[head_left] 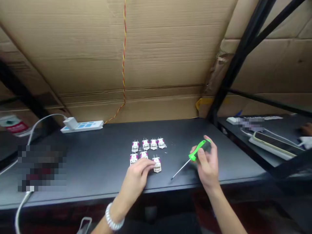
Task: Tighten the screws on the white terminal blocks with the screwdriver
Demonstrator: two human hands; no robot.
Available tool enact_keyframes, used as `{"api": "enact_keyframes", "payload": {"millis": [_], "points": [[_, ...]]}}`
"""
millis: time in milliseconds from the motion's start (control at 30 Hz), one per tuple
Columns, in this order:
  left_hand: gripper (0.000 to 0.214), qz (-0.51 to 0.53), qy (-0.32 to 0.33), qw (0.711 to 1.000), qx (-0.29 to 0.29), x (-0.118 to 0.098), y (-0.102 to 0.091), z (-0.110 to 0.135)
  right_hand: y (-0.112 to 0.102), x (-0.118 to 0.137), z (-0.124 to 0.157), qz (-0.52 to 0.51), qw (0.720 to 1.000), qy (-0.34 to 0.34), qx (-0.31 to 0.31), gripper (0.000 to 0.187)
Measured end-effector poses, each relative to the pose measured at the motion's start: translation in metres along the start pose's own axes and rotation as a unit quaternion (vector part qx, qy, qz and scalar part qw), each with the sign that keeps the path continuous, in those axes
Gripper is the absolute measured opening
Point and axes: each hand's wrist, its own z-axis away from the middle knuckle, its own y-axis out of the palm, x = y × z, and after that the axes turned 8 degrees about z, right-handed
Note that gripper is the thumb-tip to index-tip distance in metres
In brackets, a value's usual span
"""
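Observation:
My left hand (136, 175), with a pale coiled band on its wrist, closes finger and thumb on the left side of a small white-and-purple plug part (158, 166) with two thin pins pointing away from me. My right hand (207, 167) is wrapped round a screwdriver (196, 151) with a green and black handle. Its metal shaft slants down to the left, and the tip is to the right of the plug part, apart from it. Several similar plug parts (145, 144) lie in two rows beyond my left hand, which partly covers the nearer row.
Tiny loose pieces (166, 152) lie beside the rows on the dark table (97, 162). A white power strip (90, 125) with a charger (70, 123) sits at the back left. Blurred-out items and a white cable (20, 203) are at left. A phone (275, 143) rests on the right-hand surface.

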Motion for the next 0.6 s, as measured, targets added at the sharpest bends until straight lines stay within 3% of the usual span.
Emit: {"api": "enact_keyframes", "payload": {"millis": [333, 600], "points": [[0.024, -0.020, -0.068, 0.997, 0.004, -0.003, 0.006, 0.003, 0.000, 0.000, -0.001, 0.002, 1.000, -0.013, 0.011, 0.056], [0.026, -0.062, -0.036, 0.997, -0.001, -0.005, 0.016, 0.004, 0.001, 0.000, 0.000, 0.011, 1.000, -0.015, 0.008, 0.055]]}}
